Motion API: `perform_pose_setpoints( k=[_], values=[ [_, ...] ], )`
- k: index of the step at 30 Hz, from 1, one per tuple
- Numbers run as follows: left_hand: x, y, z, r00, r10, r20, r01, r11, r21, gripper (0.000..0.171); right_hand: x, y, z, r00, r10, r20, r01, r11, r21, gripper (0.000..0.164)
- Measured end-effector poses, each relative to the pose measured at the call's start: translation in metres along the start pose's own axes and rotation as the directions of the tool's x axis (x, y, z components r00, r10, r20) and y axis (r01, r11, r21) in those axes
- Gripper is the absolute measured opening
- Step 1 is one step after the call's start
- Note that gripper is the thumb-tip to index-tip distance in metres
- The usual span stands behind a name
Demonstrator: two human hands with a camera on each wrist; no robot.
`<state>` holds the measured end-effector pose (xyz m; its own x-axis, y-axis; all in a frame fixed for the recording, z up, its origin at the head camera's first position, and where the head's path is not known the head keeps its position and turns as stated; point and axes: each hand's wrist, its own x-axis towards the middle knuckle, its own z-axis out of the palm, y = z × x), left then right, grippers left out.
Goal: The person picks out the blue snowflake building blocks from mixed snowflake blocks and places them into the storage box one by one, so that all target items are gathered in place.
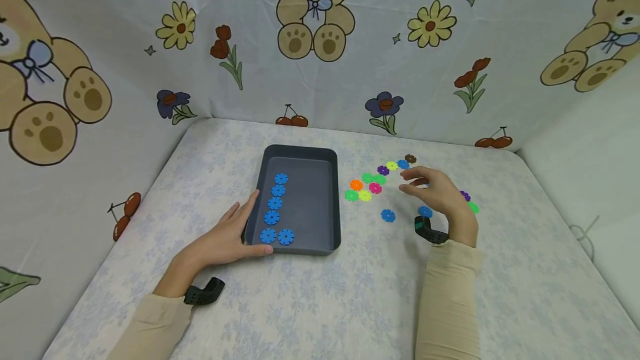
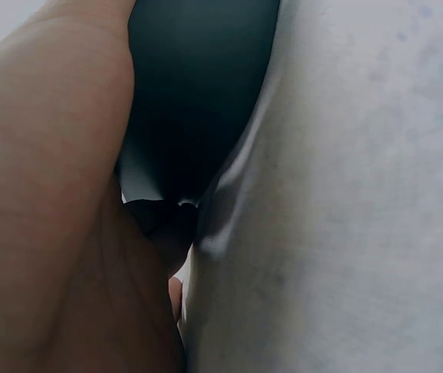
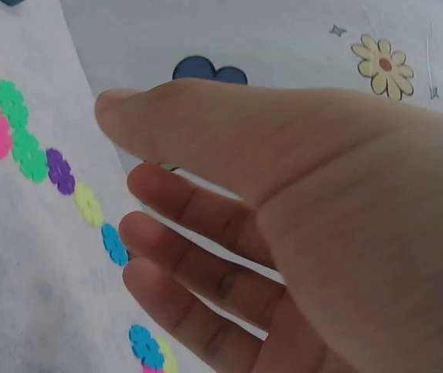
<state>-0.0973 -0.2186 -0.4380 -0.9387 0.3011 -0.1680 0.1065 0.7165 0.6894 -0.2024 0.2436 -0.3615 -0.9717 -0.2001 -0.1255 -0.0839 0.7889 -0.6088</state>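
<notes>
A dark grey rectangular tray point(image 1: 312, 204) holds several blue notched plastic discs point(image 1: 275, 203) along its left side, in a column with two side by side at the near end. My left hand point(image 1: 227, 240) rests against the tray's near left corner, thumb along the near rim and fingers extended up the left wall. Above the table to the right of the tray is my right hand point(image 1: 436, 190), its thumb and fingers apart with nothing between them. Below its fingers lies one blue disc point(image 1: 388, 215); another blue disc point(image 1: 425, 211) lies by the wristband.
Right of the tray, loose discs lie in a slanting line, among them an orange disc point(image 1: 356, 185), a pink disc point(image 1: 375, 188) and a brown disc point(image 1: 410, 158). A green disc point(image 1: 473, 207) lies beyond the right wrist. A patterned cloth wall point(image 1: 320, 88) borders the table's back.
</notes>
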Motion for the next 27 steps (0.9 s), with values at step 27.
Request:
perform_pose_setpoints(
  k=[27],
  values=[
    [-0.001,0.002,0.000,1.000,0.019,-0.001,-0.019,1.000,0.002,0.132,-0.011,0.041,-0.007,0.969,0.225,0.106,-0.224,0.974,-0.021,0.052]
  ],
)
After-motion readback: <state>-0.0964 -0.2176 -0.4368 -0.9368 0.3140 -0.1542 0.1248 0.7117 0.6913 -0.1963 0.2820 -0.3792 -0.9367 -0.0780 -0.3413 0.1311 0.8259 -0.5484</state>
